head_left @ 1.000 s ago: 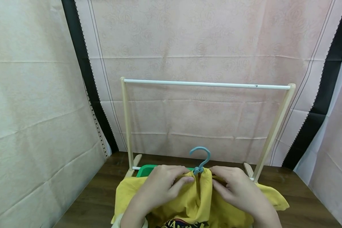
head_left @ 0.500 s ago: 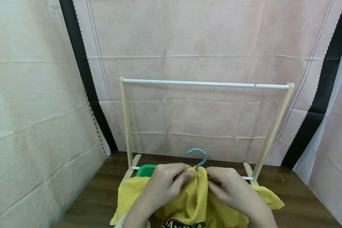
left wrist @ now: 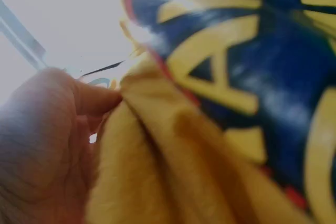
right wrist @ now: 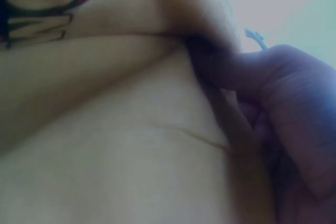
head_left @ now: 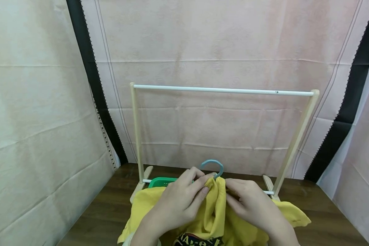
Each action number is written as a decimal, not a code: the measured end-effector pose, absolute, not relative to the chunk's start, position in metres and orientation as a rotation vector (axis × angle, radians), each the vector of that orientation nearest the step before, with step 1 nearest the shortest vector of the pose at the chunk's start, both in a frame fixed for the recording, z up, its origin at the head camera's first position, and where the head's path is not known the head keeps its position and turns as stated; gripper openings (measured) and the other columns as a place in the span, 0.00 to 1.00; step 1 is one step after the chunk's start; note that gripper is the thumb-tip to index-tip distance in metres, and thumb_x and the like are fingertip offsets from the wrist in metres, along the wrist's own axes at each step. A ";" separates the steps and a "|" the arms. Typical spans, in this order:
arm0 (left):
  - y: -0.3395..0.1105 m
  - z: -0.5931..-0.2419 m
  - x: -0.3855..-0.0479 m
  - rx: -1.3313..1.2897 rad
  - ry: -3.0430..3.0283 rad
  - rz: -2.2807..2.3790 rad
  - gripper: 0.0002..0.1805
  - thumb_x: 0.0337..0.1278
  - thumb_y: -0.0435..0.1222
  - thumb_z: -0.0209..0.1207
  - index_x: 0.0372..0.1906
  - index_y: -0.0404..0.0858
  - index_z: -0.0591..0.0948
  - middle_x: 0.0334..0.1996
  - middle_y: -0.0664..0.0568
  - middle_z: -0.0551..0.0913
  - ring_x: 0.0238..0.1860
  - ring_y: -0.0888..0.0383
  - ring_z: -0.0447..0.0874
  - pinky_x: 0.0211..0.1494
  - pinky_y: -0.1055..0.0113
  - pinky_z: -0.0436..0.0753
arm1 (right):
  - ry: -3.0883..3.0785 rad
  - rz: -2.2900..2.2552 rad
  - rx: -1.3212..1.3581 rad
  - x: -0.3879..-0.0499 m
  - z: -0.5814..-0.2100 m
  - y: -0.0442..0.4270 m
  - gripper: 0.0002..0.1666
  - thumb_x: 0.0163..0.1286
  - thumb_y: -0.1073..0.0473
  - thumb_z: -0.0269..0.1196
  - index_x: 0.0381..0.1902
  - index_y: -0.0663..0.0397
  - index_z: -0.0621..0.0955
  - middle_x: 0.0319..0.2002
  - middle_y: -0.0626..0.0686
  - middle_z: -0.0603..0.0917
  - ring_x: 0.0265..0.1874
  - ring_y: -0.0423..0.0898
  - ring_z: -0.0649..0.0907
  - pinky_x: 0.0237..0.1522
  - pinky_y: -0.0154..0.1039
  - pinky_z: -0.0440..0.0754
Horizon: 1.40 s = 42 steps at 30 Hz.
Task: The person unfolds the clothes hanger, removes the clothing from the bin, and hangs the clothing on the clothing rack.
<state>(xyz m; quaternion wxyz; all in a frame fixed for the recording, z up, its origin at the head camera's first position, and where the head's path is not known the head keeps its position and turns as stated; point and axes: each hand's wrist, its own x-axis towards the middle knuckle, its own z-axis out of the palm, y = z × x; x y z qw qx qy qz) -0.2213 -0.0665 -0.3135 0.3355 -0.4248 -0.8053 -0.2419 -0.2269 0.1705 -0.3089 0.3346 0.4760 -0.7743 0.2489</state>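
A yellow shirt (head_left: pixel 213 220) with a dark printed patch of lettering (head_left: pixel 196 240) spreads below both hands in the head view. From its bunched neckline rises the blue hook of a clothes hanger (head_left: pixel 222 168); the hanger's body is hidden by cloth. My left hand (head_left: pixel 181 200) pinches the neckline at the left, with fingertips by the foot of the hook. In the left wrist view its thumb presses on a yellow fold (left wrist: pixel 142 108). On the other side, my right hand (head_left: pixel 250 201) pinches the shirt, its thumb tucked under the cloth in the right wrist view.
Behind the shirt stands a rack with a white top bar (head_left: pixel 221 90) and cream posts (head_left: pixel 296 140). A green basket (head_left: pixel 161 181) shows partly behind the left hand. All is on a brown wooden table (head_left: pixel 95 218), with pale cloth walls around.
My left hand has shifted up and right, its fingers now reaching the hook's foot. The neckline has come up over the hanger's neck, which showed earlier. My right hand has barely moved.
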 end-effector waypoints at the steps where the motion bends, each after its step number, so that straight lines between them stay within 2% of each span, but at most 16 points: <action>1: -0.068 -0.313 -0.220 -1.138 -2.141 -0.601 0.22 0.78 0.41 0.49 0.71 0.44 0.73 0.46 0.60 0.73 0.34 0.68 0.66 0.33 0.80 0.68 | -2.017 0.649 1.232 -0.227 -0.309 0.172 0.15 0.65 0.69 0.68 0.43 0.43 0.81 0.32 0.36 0.79 0.28 0.29 0.75 0.32 0.21 0.73; 3: -0.071 -0.312 -0.220 -1.184 -2.189 -0.581 0.27 0.78 0.40 0.49 0.77 0.43 0.64 0.49 0.59 0.75 0.36 0.69 0.70 0.37 0.79 0.71 | -2.015 0.640 1.206 -0.228 -0.309 0.174 0.12 0.68 0.66 0.66 0.40 0.42 0.80 0.29 0.34 0.75 0.25 0.29 0.72 0.29 0.21 0.71; 5: -0.073 -0.311 -0.220 -1.194 -2.216 -0.601 0.30 0.77 0.40 0.51 0.78 0.43 0.61 0.49 0.60 0.77 0.34 0.69 0.71 0.38 0.79 0.73 | -2.013 0.632 1.179 -0.227 -0.309 0.176 0.11 0.68 0.65 0.66 0.38 0.41 0.79 0.28 0.34 0.74 0.25 0.29 0.71 0.29 0.21 0.71; 7: -0.073 -0.310 -0.221 -1.179 -2.216 -0.638 0.27 0.76 0.40 0.54 0.74 0.42 0.65 0.47 0.61 0.80 0.32 0.70 0.73 0.36 0.78 0.75 | -2.008 0.621 1.156 -0.227 -0.309 0.176 0.13 0.66 0.66 0.67 0.37 0.40 0.79 0.27 0.33 0.73 0.24 0.29 0.71 0.28 0.21 0.70; 12: -0.071 -0.310 -0.225 -1.095 -2.140 -0.723 0.09 0.72 0.44 0.60 0.51 0.48 0.78 0.35 0.67 0.80 0.26 0.73 0.71 0.28 0.80 0.71 | -2.005 0.601 1.115 -0.225 -0.307 0.173 0.10 0.66 0.64 0.66 0.35 0.41 0.78 0.26 0.33 0.71 0.23 0.29 0.69 0.27 0.21 0.69; 16: -0.069 -0.311 -0.226 -1.098 -2.063 -0.807 0.07 0.69 0.45 0.62 0.46 0.49 0.83 0.34 0.68 0.82 0.25 0.76 0.71 0.27 0.82 0.70 | -2.019 0.610 1.100 -0.223 -0.306 0.169 0.06 0.70 0.58 0.63 0.34 0.40 0.78 0.24 0.33 0.69 0.22 0.29 0.68 0.26 0.21 0.68; 18: -0.068 -0.311 -0.226 -1.099 -2.052 -0.852 0.06 0.69 0.44 0.62 0.45 0.50 0.83 0.34 0.69 0.82 0.23 0.77 0.70 0.25 0.82 0.69 | -2.022 0.610 1.106 -0.222 -0.306 0.169 0.04 0.73 0.56 0.62 0.35 0.41 0.78 0.25 0.33 0.70 0.22 0.29 0.68 0.26 0.21 0.68; 20: -0.068 -0.312 -0.227 -1.089 -2.043 -0.882 0.05 0.69 0.44 0.63 0.45 0.50 0.83 0.32 0.69 0.81 0.21 0.77 0.67 0.23 0.82 0.68 | -2.032 0.602 1.105 -0.221 -0.305 0.171 0.05 0.69 0.58 0.66 0.40 0.41 0.81 0.29 0.33 0.77 0.25 0.29 0.73 0.29 0.22 0.72; 23: -0.069 -0.312 -0.228 -1.058 -2.023 -0.884 0.05 0.68 0.43 0.64 0.44 0.50 0.83 0.32 0.70 0.81 0.21 0.77 0.66 0.24 0.82 0.67 | -2.085 0.605 1.093 -0.218 -0.301 0.180 0.15 0.65 0.59 0.71 0.49 0.42 0.82 0.39 0.35 0.84 0.28 0.29 0.77 0.32 0.24 0.75; 26: -0.071 -0.311 -0.229 -1.040 -1.992 -0.865 0.05 0.66 0.42 0.65 0.44 0.50 0.83 0.35 0.69 0.82 0.22 0.76 0.67 0.25 0.83 0.68 | -2.202 0.594 1.003 -0.214 -0.298 0.192 0.23 0.63 0.55 0.74 0.55 0.36 0.82 0.48 0.33 0.84 0.35 0.29 0.80 0.40 0.32 0.77; 29: -0.073 -0.309 -0.230 -1.055 -1.963 -0.848 0.06 0.66 0.41 0.66 0.44 0.49 0.83 0.34 0.68 0.83 0.21 0.76 0.66 0.24 0.83 0.68 | -2.232 0.581 1.000 -0.214 -0.297 0.205 0.19 0.63 0.55 0.74 0.49 0.31 0.83 0.39 0.28 0.82 0.29 0.27 0.75 0.37 0.32 0.73; 33: -0.077 -0.307 -0.230 -1.068 -1.980 -0.814 0.10 0.66 0.44 0.65 0.49 0.51 0.84 0.37 0.68 0.85 0.24 0.76 0.68 0.25 0.82 0.68 | -2.124 0.626 1.117 -0.222 -0.300 0.214 0.21 0.57 0.66 0.75 0.41 0.35 0.84 0.31 0.30 0.82 0.26 0.28 0.73 0.30 0.24 0.70; 36: -0.090 -0.304 -0.228 -1.027 -2.041 -0.778 0.18 0.66 0.49 0.64 0.58 0.53 0.83 0.47 0.69 0.85 0.36 0.73 0.77 0.32 0.78 0.72 | -2.079 0.676 1.161 -0.226 -0.302 0.216 0.22 0.56 0.69 0.75 0.42 0.38 0.84 0.34 0.34 0.84 0.26 0.29 0.75 0.29 0.22 0.72; 38: -0.103 -0.302 -0.228 -0.989 -2.083 -0.749 0.22 0.65 0.52 0.64 0.62 0.55 0.81 0.53 0.68 0.83 0.44 0.71 0.79 0.36 0.73 0.75 | -2.071 0.701 1.168 -0.227 -0.302 0.219 0.22 0.55 0.71 0.74 0.42 0.40 0.84 0.34 0.36 0.84 0.26 0.29 0.76 0.28 0.22 0.73; 40: -0.115 -0.300 -0.228 -0.937 -2.148 -0.736 0.21 0.64 0.53 0.64 0.60 0.57 0.81 0.52 0.70 0.83 0.46 0.70 0.80 0.38 0.69 0.77 | -2.091 0.718 1.158 -0.228 -0.302 0.221 0.22 0.56 0.71 0.74 0.42 0.39 0.84 0.33 0.36 0.84 0.24 0.29 0.75 0.27 0.22 0.73; 42: -0.124 -0.300 -0.229 -0.898 -2.221 -0.697 0.17 0.63 0.54 0.64 0.55 0.59 0.83 0.48 0.73 0.83 0.43 0.71 0.80 0.41 0.65 0.77 | -2.126 0.731 1.140 -0.228 -0.301 0.224 0.22 0.57 0.70 0.74 0.42 0.37 0.84 0.33 0.34 0.84 0.24 0.29 0.75 0.27 0.22 0.73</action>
